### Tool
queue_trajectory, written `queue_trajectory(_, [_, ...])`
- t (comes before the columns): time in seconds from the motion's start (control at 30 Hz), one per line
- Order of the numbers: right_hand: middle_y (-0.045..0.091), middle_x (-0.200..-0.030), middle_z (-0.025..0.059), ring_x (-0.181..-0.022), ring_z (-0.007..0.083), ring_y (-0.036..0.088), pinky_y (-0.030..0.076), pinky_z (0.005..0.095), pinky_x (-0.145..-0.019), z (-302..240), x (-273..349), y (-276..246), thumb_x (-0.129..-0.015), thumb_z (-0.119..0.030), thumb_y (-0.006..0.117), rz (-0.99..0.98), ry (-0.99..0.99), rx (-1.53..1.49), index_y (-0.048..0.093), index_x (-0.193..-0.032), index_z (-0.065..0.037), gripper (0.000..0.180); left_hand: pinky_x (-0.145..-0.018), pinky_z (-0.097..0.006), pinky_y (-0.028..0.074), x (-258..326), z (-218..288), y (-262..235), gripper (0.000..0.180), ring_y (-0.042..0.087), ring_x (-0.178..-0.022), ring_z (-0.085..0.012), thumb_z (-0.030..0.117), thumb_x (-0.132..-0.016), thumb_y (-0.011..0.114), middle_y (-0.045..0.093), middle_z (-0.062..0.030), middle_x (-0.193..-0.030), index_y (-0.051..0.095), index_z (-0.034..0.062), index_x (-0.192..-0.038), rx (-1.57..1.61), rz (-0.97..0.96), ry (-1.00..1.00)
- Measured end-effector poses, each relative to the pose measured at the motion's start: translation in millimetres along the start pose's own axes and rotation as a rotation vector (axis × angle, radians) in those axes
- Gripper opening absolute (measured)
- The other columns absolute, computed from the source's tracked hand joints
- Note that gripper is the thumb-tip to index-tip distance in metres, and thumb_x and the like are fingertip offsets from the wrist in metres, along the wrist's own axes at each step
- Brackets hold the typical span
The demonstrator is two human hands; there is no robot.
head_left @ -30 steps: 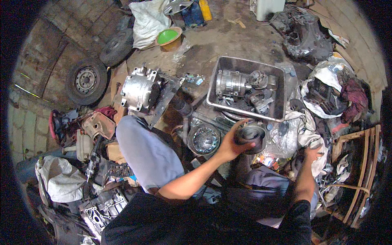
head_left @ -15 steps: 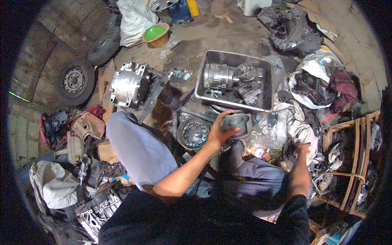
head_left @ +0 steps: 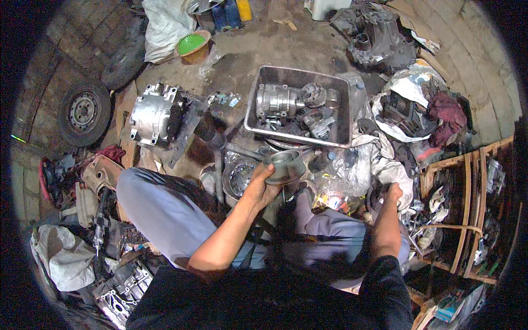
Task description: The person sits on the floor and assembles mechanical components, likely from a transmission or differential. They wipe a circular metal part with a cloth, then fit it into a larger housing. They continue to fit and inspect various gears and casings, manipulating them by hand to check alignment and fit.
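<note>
My left hand [head_left: 262, 186] is closed around a grey, round metal housing [head_left: 286, 170], hollow and open at the top. It is held up in front of a round pan [head_left: 237, 179] with shiny, wet-looking contents. My right hand [head_left: 391, 193] is down at the right, against a crumpled pale cloth [head_left: 393, 171]; its fingers are hidden. Beyond the housing stands a dark rectangular tub [head_left: 352, 118] with a silver cylindrical compressor [head_left: 276, 102] and other metal parts inside.
A large silver metal casing [head_left: 151, 118] lies left of the tub. Clear plastic [head_left: 352, 176] and a white sack of parts [head_left: 385, 113] are at the right, near a wooden rack [head_left: 467, 203]. A wheel [head_left: 83, 111] leans on the left wall. An engine part [head_left: 124, 294] lies lower left.
My left hand has lifted the metal housing and brought it left and closer to me. My right hand stays by the cloth. The whole view has shifted slightly.
</note>
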State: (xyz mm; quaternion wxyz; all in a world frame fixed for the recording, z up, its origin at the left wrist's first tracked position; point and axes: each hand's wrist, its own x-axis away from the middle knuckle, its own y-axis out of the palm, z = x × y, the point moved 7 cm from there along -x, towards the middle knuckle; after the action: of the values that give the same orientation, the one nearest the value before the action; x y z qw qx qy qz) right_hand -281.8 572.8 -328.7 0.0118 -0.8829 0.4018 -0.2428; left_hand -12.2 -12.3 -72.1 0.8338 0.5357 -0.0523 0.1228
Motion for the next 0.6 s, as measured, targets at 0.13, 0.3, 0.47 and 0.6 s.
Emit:
queue_trajectory(0.13, [0.070,-0.097,0.0187,-0.083,0.0324,0.066,0.053,0.0432,-0.074,-101.3,46.7,-13.2,-0.088,-0.015,0.057,0.275,-0.398,0.103,0.067,-0.091,0.007,0.024,-0.106,-0.052,0.043,-2.8,-7.3,-2.6,0.065,0.057,-0.120,-0.0334,0.054,-0.094,0.055,0.057,-0.0181,-0.131,0.047,0.0050,-0.136,-0.013,0.127,-0.052])
queue_trajectory(0.3, [0.065,-0.118,0.0234,-0.108,0.0348,0.061,0.044,0.0430,-0.098,-210.0,176.4,-13.0,-0.092,-0.011,0.056,0.152,-1.084,0.047,0.063,-0.111,0.010,0.030,-0.099,-0.054,0.048,8.8,-12.5,4.9,0.068,0.064,-0.109,-0.0324,0.066,-0.092,0.049,0.065,-0.0153,-0.119,0.059,0.0066,-0.122,0.197,0.316,-0.193])
queue_trajectory(0.47, [0.066,-0.104,0.0163,-0.096,0.0282,0.059,0.042,0.0406,-0.097,-173.8,348.0,-14.1,-0.092,-0.024,0.065,-0.522,-1.060,0.470,0.066,-0.103,0.005,0.031,-0.101,-0.051,0.047,28.8,-23.0,-11.2,0.068,0.062,-0.112,-0.0342,0.060,-0.093,0.044,0.063,-0.0176,-0.124,0.058,0.0044,-0.129,0.375,0.518,-0.273])
queue_trajectory(0.6, [0.062,-0.117,0.0301,-0.113,0.0467,0.057,0.045,0.0472,-0.098,-81.8,405.5,12.3,-0.067,-0.028,0.086,-0.970,-0.731,1.344,0.058,-0.121,0.005,0.069,-0.102,-0.053,0.046,30.1,-15.6,-28.8,0.057,0.061,-0.114,-0.0360,0.049,-0.099,0.038,0.062,-0.0177,-0.126,0.053,0.0067,-0.134,0.512,0.324,-0.181])
